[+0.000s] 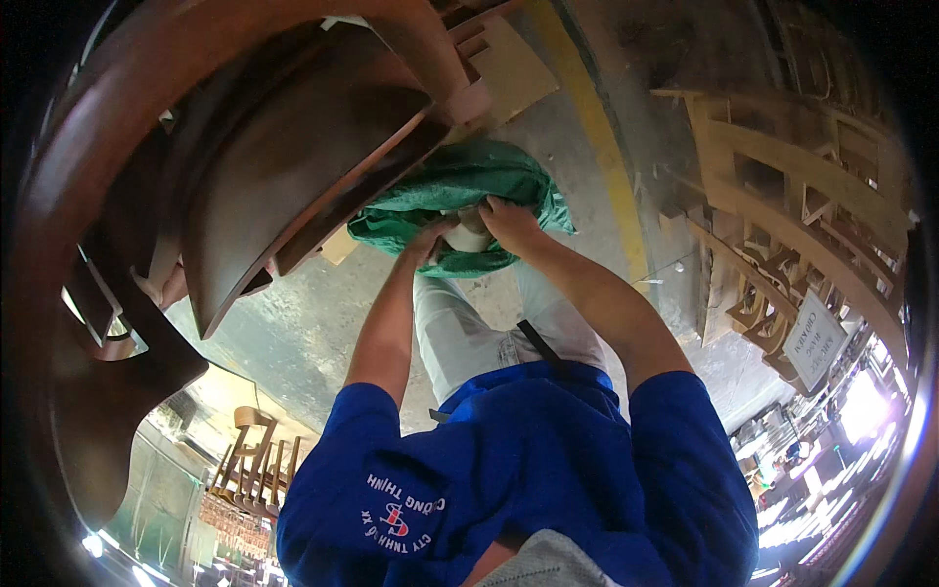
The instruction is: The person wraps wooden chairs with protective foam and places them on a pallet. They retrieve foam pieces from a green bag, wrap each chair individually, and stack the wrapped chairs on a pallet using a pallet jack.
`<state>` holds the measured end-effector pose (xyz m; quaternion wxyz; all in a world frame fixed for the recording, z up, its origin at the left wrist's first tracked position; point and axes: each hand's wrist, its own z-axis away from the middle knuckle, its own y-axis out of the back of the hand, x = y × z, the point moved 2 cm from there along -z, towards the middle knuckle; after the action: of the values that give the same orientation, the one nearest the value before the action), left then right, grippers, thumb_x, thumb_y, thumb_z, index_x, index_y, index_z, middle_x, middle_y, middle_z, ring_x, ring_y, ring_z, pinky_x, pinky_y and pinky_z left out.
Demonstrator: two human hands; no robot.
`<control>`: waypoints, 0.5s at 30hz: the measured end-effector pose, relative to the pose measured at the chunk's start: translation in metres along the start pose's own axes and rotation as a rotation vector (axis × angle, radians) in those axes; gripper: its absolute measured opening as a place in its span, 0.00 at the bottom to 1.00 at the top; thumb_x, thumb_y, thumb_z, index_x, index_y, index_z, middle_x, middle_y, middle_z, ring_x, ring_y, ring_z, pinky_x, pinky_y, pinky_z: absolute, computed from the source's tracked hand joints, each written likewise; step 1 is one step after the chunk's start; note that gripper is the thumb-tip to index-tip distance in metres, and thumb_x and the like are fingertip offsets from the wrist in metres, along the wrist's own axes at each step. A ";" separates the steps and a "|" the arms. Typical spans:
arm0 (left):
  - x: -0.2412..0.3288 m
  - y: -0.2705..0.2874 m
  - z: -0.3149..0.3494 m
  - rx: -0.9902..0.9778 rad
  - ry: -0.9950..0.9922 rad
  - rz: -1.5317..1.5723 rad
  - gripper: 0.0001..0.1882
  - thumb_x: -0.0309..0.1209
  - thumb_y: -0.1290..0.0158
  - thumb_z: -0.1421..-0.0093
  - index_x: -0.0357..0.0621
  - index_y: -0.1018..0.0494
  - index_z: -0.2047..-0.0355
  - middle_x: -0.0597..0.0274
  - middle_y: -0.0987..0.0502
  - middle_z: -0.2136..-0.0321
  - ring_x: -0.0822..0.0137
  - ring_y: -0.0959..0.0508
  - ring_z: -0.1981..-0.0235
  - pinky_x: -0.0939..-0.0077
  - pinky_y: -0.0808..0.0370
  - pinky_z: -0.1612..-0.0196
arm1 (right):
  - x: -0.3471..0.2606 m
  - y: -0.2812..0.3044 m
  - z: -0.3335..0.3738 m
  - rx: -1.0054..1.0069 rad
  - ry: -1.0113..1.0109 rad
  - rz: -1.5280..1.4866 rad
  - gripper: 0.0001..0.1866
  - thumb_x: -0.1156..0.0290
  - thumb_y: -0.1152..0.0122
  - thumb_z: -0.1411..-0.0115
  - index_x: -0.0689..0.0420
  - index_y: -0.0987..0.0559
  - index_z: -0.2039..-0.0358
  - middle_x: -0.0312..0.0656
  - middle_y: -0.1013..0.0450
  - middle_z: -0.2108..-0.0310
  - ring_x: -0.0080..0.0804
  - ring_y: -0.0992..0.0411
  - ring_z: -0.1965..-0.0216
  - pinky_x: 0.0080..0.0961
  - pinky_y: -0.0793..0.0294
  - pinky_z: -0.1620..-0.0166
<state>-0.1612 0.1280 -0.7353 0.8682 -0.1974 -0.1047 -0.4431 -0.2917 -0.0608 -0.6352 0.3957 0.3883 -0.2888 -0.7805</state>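
Observation:
A green woven sack (533, 186) lies at my feet with its mouth gaping. Inside the opening is a pale, rounded object (469, 235), perhaps a roll or bundle; its exact kind does not show. My right hand (509, 223) has its fingers curled over the object's upper right side. On the opposite side, my left hand (426, 242) presses against it, with part of the fingers hidden by the sack's folds. Both forearms reach forward and down over my light trousers (455, 333).
Dark brown wooden chair parts (303, 147) loom close on the left, and a hand (168, 286) shows among them. Unfinished wooden frames (802, 186) are stacked on the right beside a white sign (815, 340). A yellow stripe (602, 147) runs along the concrete floor. Wooden chairs (256, 460) stand at lower left.

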 end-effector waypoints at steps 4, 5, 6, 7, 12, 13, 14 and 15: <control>-0.021 -0.017 0.004 0.292 -0.174 -0.046 0.33 0.54 0.36 0.42 0.45 0.22 0.44 0.58 0.18 0.53 0.62 0.19 0.55 0.69 0.25 0.49 | 0.024 0.003 -0.007 -0.024 0.071 0.047 0.10 0.72 0.39 0.40 0.58 0.18 0.58 0.52 0.29 0.45 0.53 0.20 0.56 0.49 0.16 0.57; -0.023 -0.021 0.005 0.315 -0.250 -0.149 0.33 0.53 0.35 0.42 0.45 0.22 0.44 0.58 0.17 0.54 0.62 0.19 0.56 0.68 0.24 0.51 | 0.026 0.006 -0.005 -0.031 0.103 0.051 0.07 0.72 0.38 0.41 0.58 0.17 0.63 0.50 0.26 0.49 0.53 0.19 0.58 0.49 0.16 0.59; -0.023 -0.023 0.006 0.477 -0.256 -0.297 0.29 0.49 0.33 0.42 0.43 0.19 0.47 0.57 0.15 0.60 0.64 0.18 0.62 0.68 0.23 0.57 | 0.027 0.012 -0.003 0.015 0.153 -0.012 0.07 0.72 0.38 0.41 0.57 0.17 0.63 0.50 0.27 0.49 0.53 0.19 0.58 0.50 0.16 0.59; -0.022 -0.027 0.008 0.483 -0.304 -0.265 0.27 0.48 0.33 0.41 0.41 0.18 0.48 0.57 0.15 0.61 0.65 0.18 0.63 0.67 0.23 0.59 | 0.027 0.018 0.000 0.039 0.199 -0.067 0.07 0.72 0.38 0.42 0.57 0.17 0.63 0.49 0.27 0.49 0.53 0.19 0.58 0.51 0.17 0.59; -0.004 -0.050 0.034 0.557 -0.206 -0.176 0.24 0.47 0.34 0.41 0.41 0.15 0.54 0.53 0.15 0.61 0.61 0.17 0.60 0.64 0.23 0.56 | 0.020 0.037 0.006 -0.039 0.196 0.047 0.10 0.73 0.40 0.40 0.56 0.17 0.58 0.51 0.32 0.37 0.50 0.21 0.50 0.48 0.18 0.53; 0.001 -0.056 0.041 0.532 -0.221 -0.136 0.24 0.47 0.33 0.41 0.42 0.15 0.53 0.52 0.15 0.60 0.59 0.16 0.58 0.63 0.23 0.54 | 0.020 0.039 0.004 -0.053 0.178 0.059 0.11 0.73 0.40 0.40 0.55 0.17 0.57 0.50 0.33 0.37 0.50 0.21 0.50 0.48 0.19 0.53; 0.005 -0.061 0.051 0.526 -0.334 -0.308 0.23 0.46 0.32 0.42 0.43 0.15 0.53 0.51 0.15 0.58 0.57 0.17 0.56 0.61 0.23 0.52 | 0.021 0.040 0.000 -0.067 0.154 0.074 0.12 0.73 0.41 0.41 0.54 0.17 0.56 0.49 0.33 0.36 0.49 0.21 0.50 0.48 0.19 0.53; 0.008 -0.067 0.061 0.497 -0.483 -0.468 0.23 0.45 0.32 0.43 0.44 0.16 0.52 0.51 0.15 0.56 0.54 0.17 0.54 0.60 0.23 0.50 | 0.021 0.041 -0.004 -0.053 0.162 0.057 0.13 0.73 0.40 0.40 0.54 0.17 0.54 0.49 0.31 0.38 0.50 0.20 0.51 0.48 0.19 0.53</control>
<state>-0.2112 0.1130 -0.6602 0.7158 -0.0509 -0.4509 -0.5307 -0.2802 -0.1002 -0.6148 0.4499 0.4312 -0.2458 -0.7424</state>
